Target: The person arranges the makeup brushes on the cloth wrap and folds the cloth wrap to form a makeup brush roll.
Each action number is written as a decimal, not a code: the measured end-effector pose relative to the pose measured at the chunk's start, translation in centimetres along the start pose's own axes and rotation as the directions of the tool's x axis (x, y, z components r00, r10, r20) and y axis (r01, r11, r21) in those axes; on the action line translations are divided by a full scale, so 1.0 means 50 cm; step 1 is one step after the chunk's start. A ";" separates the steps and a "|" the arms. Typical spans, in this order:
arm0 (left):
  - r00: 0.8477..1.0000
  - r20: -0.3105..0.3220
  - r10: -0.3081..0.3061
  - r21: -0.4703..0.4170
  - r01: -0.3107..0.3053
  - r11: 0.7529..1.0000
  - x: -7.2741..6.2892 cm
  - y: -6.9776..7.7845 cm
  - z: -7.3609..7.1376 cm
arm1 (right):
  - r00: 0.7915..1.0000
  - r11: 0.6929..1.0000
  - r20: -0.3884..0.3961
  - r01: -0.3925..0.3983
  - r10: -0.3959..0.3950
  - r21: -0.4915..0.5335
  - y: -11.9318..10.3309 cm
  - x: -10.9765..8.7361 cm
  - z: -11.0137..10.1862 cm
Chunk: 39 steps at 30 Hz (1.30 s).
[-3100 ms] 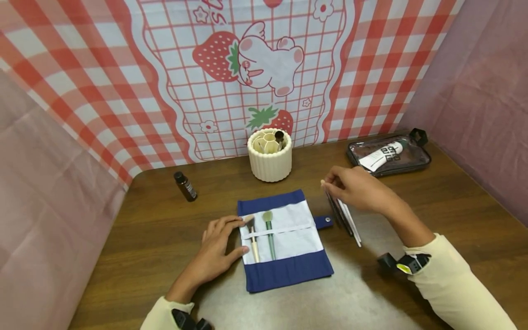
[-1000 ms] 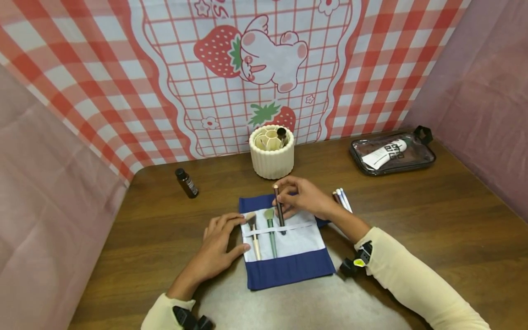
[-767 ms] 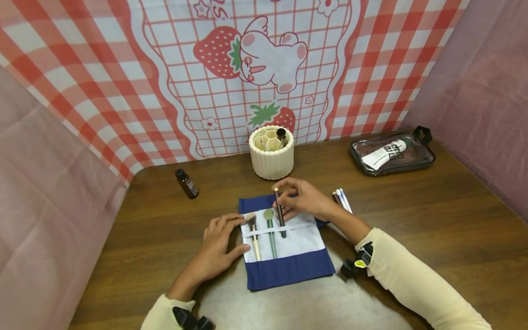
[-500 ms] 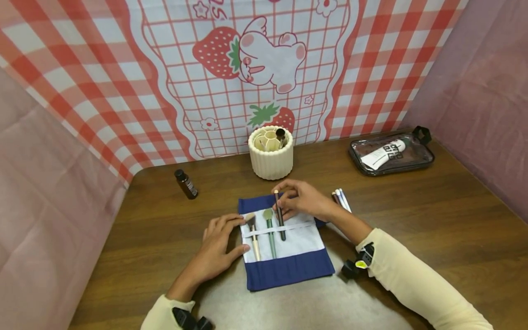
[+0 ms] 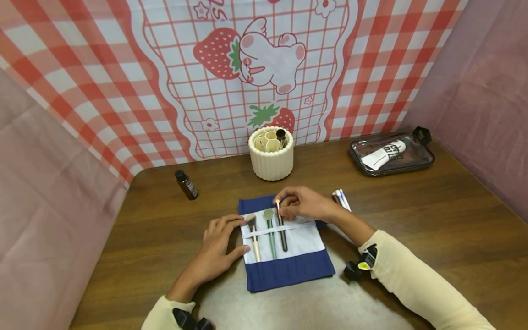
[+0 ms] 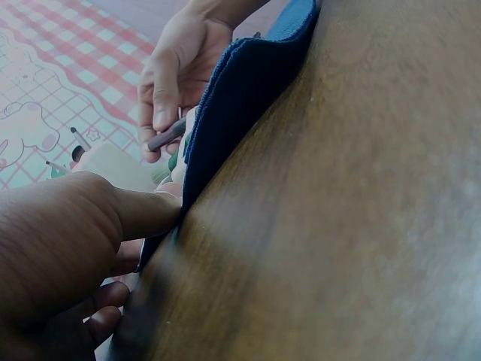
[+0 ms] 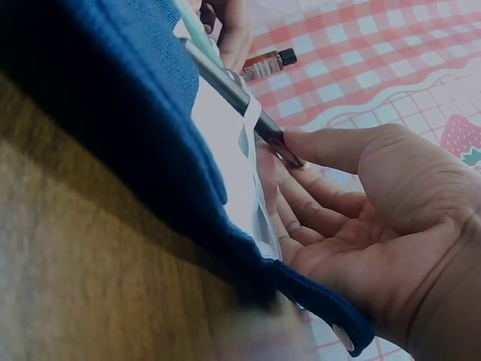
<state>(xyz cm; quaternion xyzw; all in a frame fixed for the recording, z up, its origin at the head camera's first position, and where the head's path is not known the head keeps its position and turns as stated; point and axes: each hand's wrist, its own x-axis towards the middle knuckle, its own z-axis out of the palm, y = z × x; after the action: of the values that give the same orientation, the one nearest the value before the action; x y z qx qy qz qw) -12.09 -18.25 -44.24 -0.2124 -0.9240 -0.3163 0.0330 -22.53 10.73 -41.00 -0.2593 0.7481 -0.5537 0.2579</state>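
Observation:
A brush roll (image 5: 307, 242), white inside with navy bands, lies spread on the table. Under its white elastic strap (image 5: 294, 227) sit a cream-handled makeup brush (image 5: 255, 247) and a green makeup brush (image 5: 270, 231). My right hand (image 5: 307, 204) pinches the upper end of a slim dark pen-shaped stick (image 5: 283, 238) with a pale tip and shiny band. Its lower part passes under the strap, right of the green brush. My left hand (image 5: 218, 243) rests at the roll's left edge, thumb and fingers extended. In the right wrist view my right thumb (image 7: 331, 147) meets the stick's end.
More slim sticks, dark and white (image 5: 341, 199), lie right of the roll, partly behind the right forearm. A cream ribbed holder (image 5: 271, 162) with a dark-tipped brush stands behind. A small brown bottle (image 5: 187, 185) is back left; a clear pouch (image 5: 416, 158) holding a white tube, back right.
My right hand left the sticks at the right, carrying the dark stick to the roll. The stick has since slid farther down under the strap. My left hand has stayed in place.

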 end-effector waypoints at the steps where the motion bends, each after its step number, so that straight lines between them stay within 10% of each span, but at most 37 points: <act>1: 1.000 -0.001 0.003 0.000 -0.003 1.000 0.000 0.000 0.000 | 1.000 1.000 0.011 0.001 -0.001 -0.026 0.001 -0.002 0.000; 17: 1.000 -0.013 0.014 0.005 -0.014 1.000 -0.003 0.001 0.007 | 0.990 0.975 0.141 0.043 -0.013 -0.216 0.006 -0.010 -0.002; 29: 1.000 -0.014 0.019 0.004 -0.019 1.000 -0.004 0.001 0.009 | 0.984 0.886 0.147 0.154 -0.098 -0.437 0.004 -0.012 -0.006; 39: 1.000 -0.015 0.012 0.006 -0.011 1.000 -0.004 0.000 0.011 | 0.990 0.823 -0.027 0.099 -0.137 -0.560 -0.037 -0.056 -0.038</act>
<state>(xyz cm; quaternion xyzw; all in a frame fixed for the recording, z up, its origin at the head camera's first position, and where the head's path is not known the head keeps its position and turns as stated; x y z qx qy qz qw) -11.86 -18.01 -44.72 -0.2153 -0.9233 -0.3151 0.0422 -21.55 13.45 -38.45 -0.3507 0.8674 -0.3348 0.1116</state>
